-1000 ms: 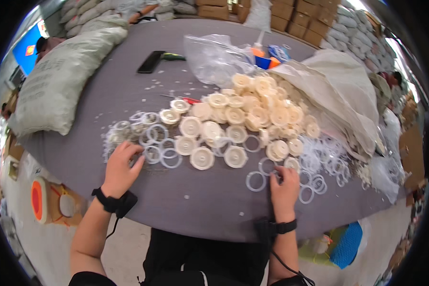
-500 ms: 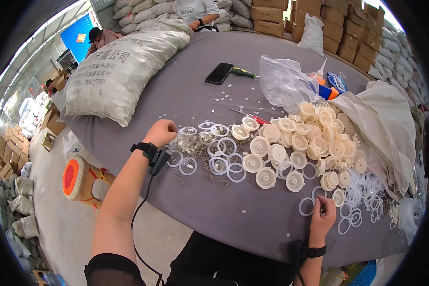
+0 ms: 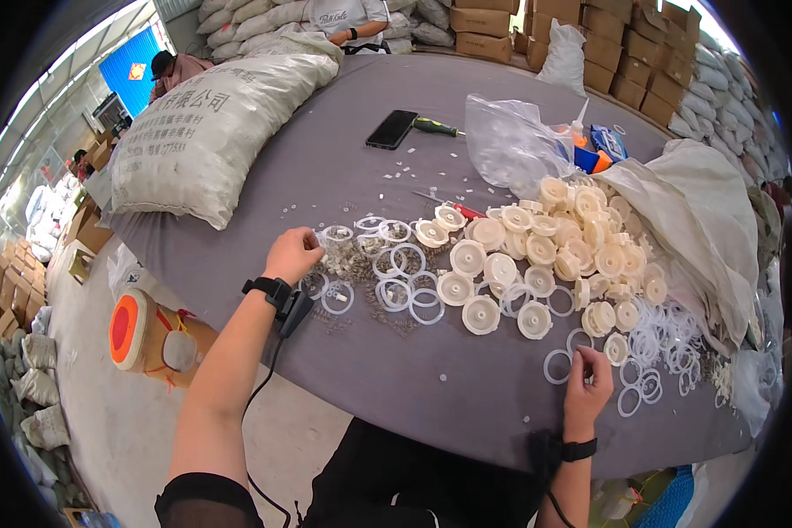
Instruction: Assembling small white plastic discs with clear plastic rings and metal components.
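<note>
My left hand (image 3: pixel 292 255) is over the left end of a heap of small clear and metal parts (image 3: pixel 354 262), its fingers curled together at the tips. Whatever they pinch is hidden. Thin white plastic rings (image 3: pixel 427 307) lie on and around that heap. At the right, my right hand (image 3: pixel 588 384) has its fingers bent and pressed together at the edge of an upper white ring (image 3: pixel 581 331); whether it grips this ring I cannot tell. Another ring (image 3: pixel 546 368) lies just left of it. Cream round plastic caps (image 3: pixel 534 320) are piled between and beyond my hands.
A stuffed woven sack (image 3: pixel 194 141) lies at the table's far left. Farther back are a black phone (image 3: pixel 392 129), a green-handled screwdriver (image 3: pixel 436 127) and a clear plastic bag (image 3: pixel 510 145). More rings (image 3: pixel 647 343) and a pale cloth sack (image 3: pixel 691 220) are at right.
The whole view has shifted slightly, so the table's things sit a little higher and farther left. Both hands stay by the same parts, with hardly any movement of their own.
</note>
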Tool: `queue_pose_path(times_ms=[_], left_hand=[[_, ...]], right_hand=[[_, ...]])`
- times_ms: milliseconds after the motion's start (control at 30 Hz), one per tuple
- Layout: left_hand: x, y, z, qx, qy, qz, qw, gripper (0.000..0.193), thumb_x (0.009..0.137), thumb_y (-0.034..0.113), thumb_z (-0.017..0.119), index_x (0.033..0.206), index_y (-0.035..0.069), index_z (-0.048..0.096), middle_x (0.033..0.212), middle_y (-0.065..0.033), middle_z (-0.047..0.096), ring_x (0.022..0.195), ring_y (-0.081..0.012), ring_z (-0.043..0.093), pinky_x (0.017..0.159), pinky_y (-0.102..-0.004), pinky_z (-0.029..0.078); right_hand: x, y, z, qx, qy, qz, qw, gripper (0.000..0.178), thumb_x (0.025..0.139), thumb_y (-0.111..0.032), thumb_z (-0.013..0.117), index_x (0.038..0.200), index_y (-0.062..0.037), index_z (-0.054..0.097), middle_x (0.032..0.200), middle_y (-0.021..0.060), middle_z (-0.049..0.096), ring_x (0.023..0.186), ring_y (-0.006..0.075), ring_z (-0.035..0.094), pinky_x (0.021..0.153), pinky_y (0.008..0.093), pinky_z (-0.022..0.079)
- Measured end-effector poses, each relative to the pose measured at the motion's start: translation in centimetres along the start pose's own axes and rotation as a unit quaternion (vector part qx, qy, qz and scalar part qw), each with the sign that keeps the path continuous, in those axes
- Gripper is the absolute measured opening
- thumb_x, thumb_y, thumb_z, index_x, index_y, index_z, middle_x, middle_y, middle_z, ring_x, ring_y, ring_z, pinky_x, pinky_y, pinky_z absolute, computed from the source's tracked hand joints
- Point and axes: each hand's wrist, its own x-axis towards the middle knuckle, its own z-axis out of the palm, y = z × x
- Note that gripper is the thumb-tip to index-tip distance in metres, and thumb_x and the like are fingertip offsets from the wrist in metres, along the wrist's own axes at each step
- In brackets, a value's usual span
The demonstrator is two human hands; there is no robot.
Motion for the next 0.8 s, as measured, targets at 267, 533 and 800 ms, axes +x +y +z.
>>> queue_pose_path(times_ms=[267, 533, 800], left_hand=[[-2.8, 1.8, -0.1, -0.082, 0.099, 0.053, 0.99, 0.021, 0.069, 0.007, 0.059, 0.088, 0.0, 0.063, 0.073, -0.0092, 0.058, 0.068, -0.0206, 0.058, 0.064, -0.0313, 0.046], [-17.2, 13.6, 3.4, -0.377, -0.229, 0.094, 0.892, 0.009, 0.08, 0.008, 0.066, 0.088, 0.004, 0.066, 0.087, -0.002, 0.058, 0.075, -0.0068, 0.054, 0.064, -0.0219, 0.044], [-12.9, 9.8, 4.3, 0.025, -0.021, 0.244, 0.969, 0.02, 0.072, 0.008, 0.064, 0.091, 0.005, 0.06, 0.084, -0.011, 0.053, 0.082, -0.0282, 0.054, 0.07, -0.0365, 0.045]], right_hand=[[-3.2, -5.2, -0.7, 0.18, -0.103, 0.161, 0.965, 0.009, 0.08, 0.001, 0.06, 0.088, 0.0008, 0.063, 0.074, 0.0056, 0.062, 0.062, 0.0089, 0.055, 0.057, 0.0213, 0.042], [-5.8, -9.1, 6.0, 0.48, -0.329, 0.36, 0.729, 0.024, 0.089, -0.006, 0.055, 0.111, 0.0043, 0.057, 0.095, 0.0127, 0.065, 0.08, 0.016, 0.064, 0.067, 0.025, 0.051], [-6.4, -8.7, 5.9, 0.476, -0.301, 0.367, 0.74, 0.022, 0.089, -0.008, 0.054, 0.107, 0.0046, 0.058, 0.093, 0.0135, 0.065, 0.078, 0.0179, 0.065, 0.065, 0.0267, 0.053]])
